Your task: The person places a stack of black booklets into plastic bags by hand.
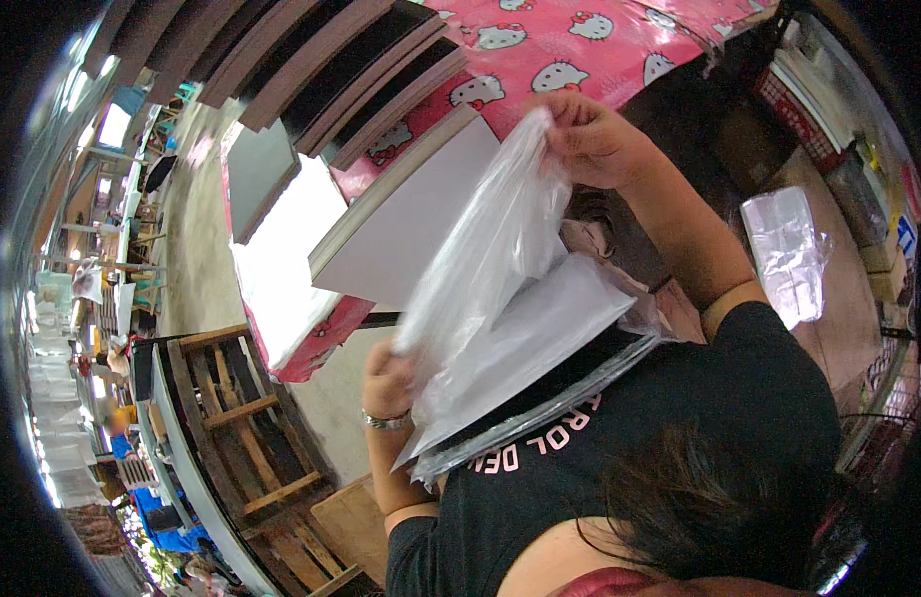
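Observation:
A clear plastic bag [485, 249] is stretched between my two hands in front of my chest. My right hand [585, 144] is closed in a pinch on its upper far corner. Lower down on the other side, my left hand [389, 380], slightly blurred and with a metal band at the wrist, grips the bag's edge. Close against my body, below the bag, lies a white sheet [550, 323]. Under that sheet shows a flat black piece [545, 386] with clear plastic along its edge. Whether the sheet sits inside the bag, I cannot tell.
Ahead stands a table with a pink cartoon-print cover [619, 50]. On it are several dark boards [351, 80] in a row and a pale flat panel [410, 209]. A wooden pallet [251, 428] lies at left. Folded clear plastic [787, 254] is at right.

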A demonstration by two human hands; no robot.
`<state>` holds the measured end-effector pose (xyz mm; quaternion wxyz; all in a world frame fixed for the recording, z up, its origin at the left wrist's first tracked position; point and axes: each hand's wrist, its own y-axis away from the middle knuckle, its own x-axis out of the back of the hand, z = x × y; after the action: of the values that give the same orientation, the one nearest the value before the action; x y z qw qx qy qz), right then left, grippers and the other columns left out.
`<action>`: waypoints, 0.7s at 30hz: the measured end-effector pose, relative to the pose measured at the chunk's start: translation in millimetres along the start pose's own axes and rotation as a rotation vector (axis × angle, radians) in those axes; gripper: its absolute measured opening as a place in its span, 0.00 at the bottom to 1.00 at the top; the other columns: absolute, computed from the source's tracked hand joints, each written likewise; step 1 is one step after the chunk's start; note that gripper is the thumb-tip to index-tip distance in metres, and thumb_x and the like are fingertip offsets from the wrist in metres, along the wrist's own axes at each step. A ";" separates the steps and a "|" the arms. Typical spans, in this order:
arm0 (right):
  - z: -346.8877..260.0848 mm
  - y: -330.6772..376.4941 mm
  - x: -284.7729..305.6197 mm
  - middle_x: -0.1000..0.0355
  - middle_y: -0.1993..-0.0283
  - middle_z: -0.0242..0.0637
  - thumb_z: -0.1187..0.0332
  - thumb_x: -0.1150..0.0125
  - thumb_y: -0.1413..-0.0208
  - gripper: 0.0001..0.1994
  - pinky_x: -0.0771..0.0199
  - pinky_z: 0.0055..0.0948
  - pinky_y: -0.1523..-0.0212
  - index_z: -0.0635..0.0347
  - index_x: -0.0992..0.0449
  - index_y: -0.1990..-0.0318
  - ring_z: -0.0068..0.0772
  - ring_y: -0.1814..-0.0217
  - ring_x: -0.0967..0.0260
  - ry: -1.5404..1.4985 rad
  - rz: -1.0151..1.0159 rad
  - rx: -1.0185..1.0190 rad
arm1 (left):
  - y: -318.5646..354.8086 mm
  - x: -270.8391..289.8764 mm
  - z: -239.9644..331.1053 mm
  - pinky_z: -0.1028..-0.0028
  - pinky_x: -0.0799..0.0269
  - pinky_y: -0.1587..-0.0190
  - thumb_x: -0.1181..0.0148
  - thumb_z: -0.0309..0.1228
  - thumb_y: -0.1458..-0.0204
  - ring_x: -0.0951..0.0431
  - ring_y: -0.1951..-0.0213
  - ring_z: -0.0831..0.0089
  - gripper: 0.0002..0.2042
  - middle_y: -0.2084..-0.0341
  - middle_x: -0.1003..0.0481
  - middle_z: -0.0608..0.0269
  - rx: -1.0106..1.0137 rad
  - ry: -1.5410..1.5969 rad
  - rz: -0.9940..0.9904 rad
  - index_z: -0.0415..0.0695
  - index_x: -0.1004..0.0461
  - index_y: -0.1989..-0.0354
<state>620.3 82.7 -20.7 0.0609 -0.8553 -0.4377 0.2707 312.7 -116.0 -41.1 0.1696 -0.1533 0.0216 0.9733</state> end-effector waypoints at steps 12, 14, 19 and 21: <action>-7.8 -18.1 -30.9 0.40 0.76 0.30 0.75 0.45 0.54 0.15 0.37 0.23 0.75 0.59 0.32 0.56 0.23 0.76 0.38 0.619 0.195 0.106 | -2.5 57.6 26.2 0.72 0.30 0.65 0.52 0.29 0.50 0.27 0.68 0.66 0.19 0.68 0.27 0.51 -0.410 -0.193 0.727 0.35 0.36 0.50; 2.5 -20.0 -38.2 0.39 0.73 0.36 0.77 0.46 0.57 0.20 0.34 0.26 0.68 0.60 0.33 0.52 0.30 0.70 0.35 1.130 0.334 0.241 | -28.7 40.1 24.7 0.77 0.36 0.72 0.54 0.23 0.52 0.33 0.75 0.74 0.19 0.74 0.29 0.57 -0.366 -0.599 1.000 0.36 0.36 0.49; 12.3 5.9 -49.0 0.38 0.59 0.47 0.80 0.47 0.59 0.23 0.32 0.29 0.61 0.62 0.33 0.49 0.40 0.61 0.34 1.493 0.453 0.357 | -37.6 2.2 8.3 0.75 0.38 0.73 0.56 0.22 0.54 0.36 0.81 0.74 0.29 0.81 0.31 0.60 -0.228 -1.085 1.039 0.39 0.46 0.38; 0.8 23.9 -52.0 0.36 0.63 0.44 0.79 0.47 0.57 0.21 0.32 0.29 0.62 0.62 0.32 0.51 0.37 0.64 0.33 1.402 0.391 0.416 | -17.8 -16.9 4.6 0.74 0.39 0.68 0.55 0.23 0.55 0.36 0.81 0.72 0.25 0.83 0.32 0.60 -0.353 -1.266 0.999 0.37 0.39 0.43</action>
<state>612.5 27.5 -8.2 0.4360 -0.8600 -0.0769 -0.2537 332.4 -104.3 -31.3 -0.3297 0.4275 -0.1659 0.8253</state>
